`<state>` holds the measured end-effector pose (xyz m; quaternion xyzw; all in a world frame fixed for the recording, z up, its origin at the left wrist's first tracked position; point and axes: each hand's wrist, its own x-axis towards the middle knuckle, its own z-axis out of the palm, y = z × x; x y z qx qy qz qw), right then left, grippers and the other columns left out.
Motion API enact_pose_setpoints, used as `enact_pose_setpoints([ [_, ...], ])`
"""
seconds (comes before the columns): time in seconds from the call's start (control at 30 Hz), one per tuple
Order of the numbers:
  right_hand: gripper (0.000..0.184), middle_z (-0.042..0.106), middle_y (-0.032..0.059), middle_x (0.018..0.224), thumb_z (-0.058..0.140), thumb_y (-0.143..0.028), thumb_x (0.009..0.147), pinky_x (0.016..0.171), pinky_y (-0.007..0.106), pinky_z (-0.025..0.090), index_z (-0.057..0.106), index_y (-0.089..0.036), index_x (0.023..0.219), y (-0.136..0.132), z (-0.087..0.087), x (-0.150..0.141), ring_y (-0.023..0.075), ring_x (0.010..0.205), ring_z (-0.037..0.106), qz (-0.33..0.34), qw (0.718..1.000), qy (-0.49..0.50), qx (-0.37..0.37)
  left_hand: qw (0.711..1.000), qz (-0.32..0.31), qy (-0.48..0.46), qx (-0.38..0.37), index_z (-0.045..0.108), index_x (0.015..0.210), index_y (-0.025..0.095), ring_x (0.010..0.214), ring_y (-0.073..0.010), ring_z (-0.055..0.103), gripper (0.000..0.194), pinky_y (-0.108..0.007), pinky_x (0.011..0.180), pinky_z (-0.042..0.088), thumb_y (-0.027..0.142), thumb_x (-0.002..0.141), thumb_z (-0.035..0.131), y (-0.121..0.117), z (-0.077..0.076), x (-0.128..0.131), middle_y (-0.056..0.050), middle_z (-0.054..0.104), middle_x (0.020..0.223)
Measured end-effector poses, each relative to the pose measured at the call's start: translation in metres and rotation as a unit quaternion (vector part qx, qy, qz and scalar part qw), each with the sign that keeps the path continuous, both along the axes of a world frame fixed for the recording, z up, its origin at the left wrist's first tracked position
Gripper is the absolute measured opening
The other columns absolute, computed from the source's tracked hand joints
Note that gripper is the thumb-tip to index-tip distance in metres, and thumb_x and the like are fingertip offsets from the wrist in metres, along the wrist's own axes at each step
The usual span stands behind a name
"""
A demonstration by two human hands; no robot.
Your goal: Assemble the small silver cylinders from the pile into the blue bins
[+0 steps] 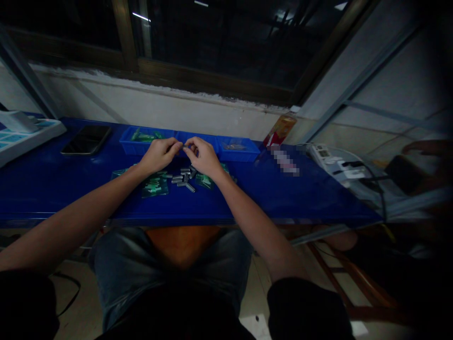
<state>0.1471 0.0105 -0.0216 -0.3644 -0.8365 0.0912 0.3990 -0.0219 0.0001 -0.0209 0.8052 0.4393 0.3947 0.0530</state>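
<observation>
My left hand and my right hand meet above the blue tabletop, in front of a row of blue bins. Both are closed in a pinch around something small and dark between the fingertips, too small to name. Just below them lies a loose pile of short grey metal pieces. Left of the pile is a green plastic bag with small pale parts on it. Another green bag lies to the right, partly covered by my right wrist.
The left blue bin holds green packets; the right one holds small pale pieces. A phone and a white-and-blue case lie left. A red-and-orange package stands at the back right. Beyond the table's right end, another person's arm shows near a power strip.
</observation>
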Motion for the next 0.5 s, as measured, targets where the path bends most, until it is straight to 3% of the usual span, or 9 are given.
enact_pose_setpoints([
  [0.17,0.023,0.055,0.0024,0.074,0.037,-0.03,0.088,0.068,0.026,0.037,0.052,-0.017,0.076,-0.0002,0.0032,0.0,0.0129,0.072,0.05,-0.016,1.0,0.007,0.005,0.997,-0.05,-0.049,0.013,0.05,0.11,0.013,0.062,-0.0115,0.055,0.037,-0.022,0.057,0.042,0.037,0.081,0.048,-0.001,-0.001,0.0007,-0.002,0.061,0.074],
  [0.33,0.029,0.054,0.0018,0.071,0.035,-0.034,0.089,0.066,0.026,0.035,0.052,-0.017,0.072,-0.0006,0.0043,0.0017,0.0126,0.07,0.049,-0.025,1.0,0.003,0.0,0.998,-0.049,-0.03,0.023,0.055,0.098,0.015,0.063,-0.0112,0.056,0.025,-0.022,0.057,0.043,0.031,0.081,0.049,-0.0002,-0.0006,0.0005,-0.002,0.061,0.072],
  [0.5,0.027,0.053,0.0004,0.068,0.036,-0.034,0.089,0.064,0.025,0.033,0.053,-0.017,0.075,-0.0001,0.0025,0.0019,0.0118,0.066,0.048,-0.029,0.999,-0.004,-0.014,0.999,-0.038,-0.015,0.019,0.056,0.097,0.015,0.057,-0.0102,0.054,0.023,-0.021,0.053,0.041,0.03,0.081,0.049,0.0023,-0.0022,0.0,0.0,0.061,0.067],
])
